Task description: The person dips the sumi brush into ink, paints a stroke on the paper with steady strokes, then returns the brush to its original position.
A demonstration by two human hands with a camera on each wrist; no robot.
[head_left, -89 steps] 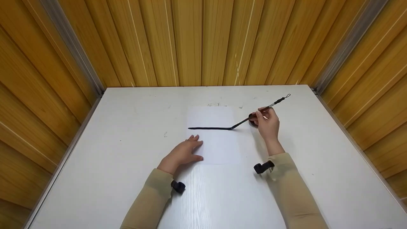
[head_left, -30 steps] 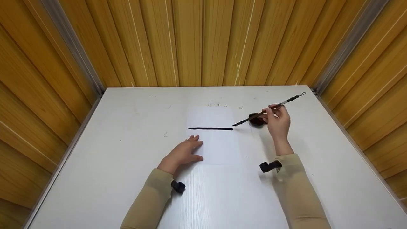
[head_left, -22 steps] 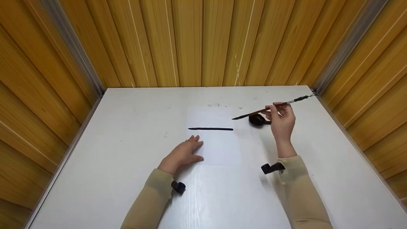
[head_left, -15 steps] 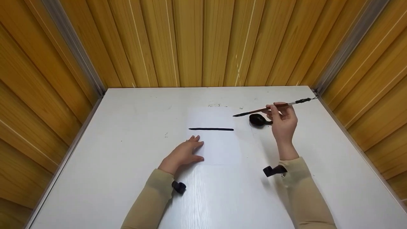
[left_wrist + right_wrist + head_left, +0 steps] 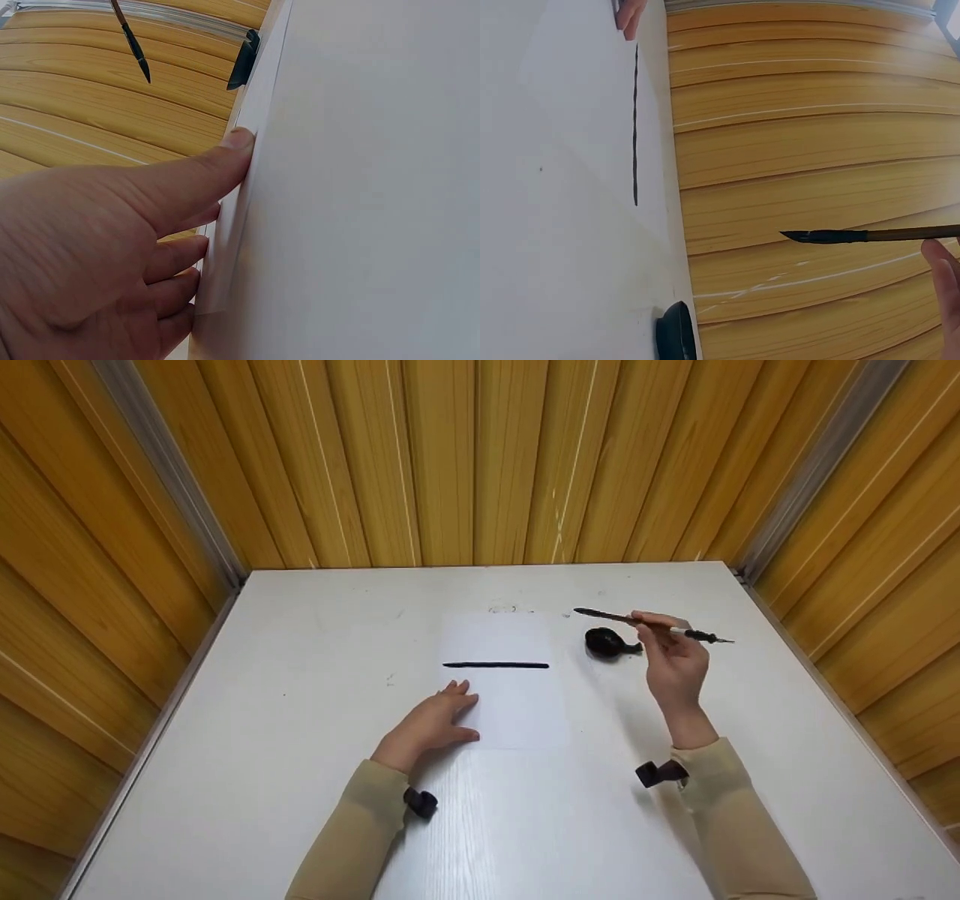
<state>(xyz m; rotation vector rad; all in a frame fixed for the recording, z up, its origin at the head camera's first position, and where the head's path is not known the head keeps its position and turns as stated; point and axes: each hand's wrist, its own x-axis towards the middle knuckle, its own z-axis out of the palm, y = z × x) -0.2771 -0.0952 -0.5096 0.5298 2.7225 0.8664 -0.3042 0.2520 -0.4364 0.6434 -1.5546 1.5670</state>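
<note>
My right hand (image 5: pixel 675 667) pinches a writing brush (image 5: pixel 604 616) by its brown shaft, above the table. Its black bristles (image 5: pixel 825 236) point left, and a dark cord loop trails from the other end. Just below the brush sits a small black dish (image 5: pixel 604 643) with a short handle, on the table to the right of a white sheet of paper (image 5: pixel 517 705). One straight black stroke (image 5: pixel 495 665) crosses the middle of the sheet. On the sheet's left edge rests my left hand (image 5: pixel 431 720), thumb apart from the other fingers, as the left wrist view also shows.
The white table (image 5: pixel 285 810) has faint dark smudges (image 5: pixel 502 609) behind the sheet. Yellow wood-patterned panels (image 5: pixel 450 465) with grey corner posts enclose its back and sides. A small black camera (image 5: pixel 660 774) sits at each cuff.
My right hand has lifted the brush off the right end of the stroke and drawn back to the right, swinging the tip away from me. The dish is now uncovered. My left hand stays put.
</note>
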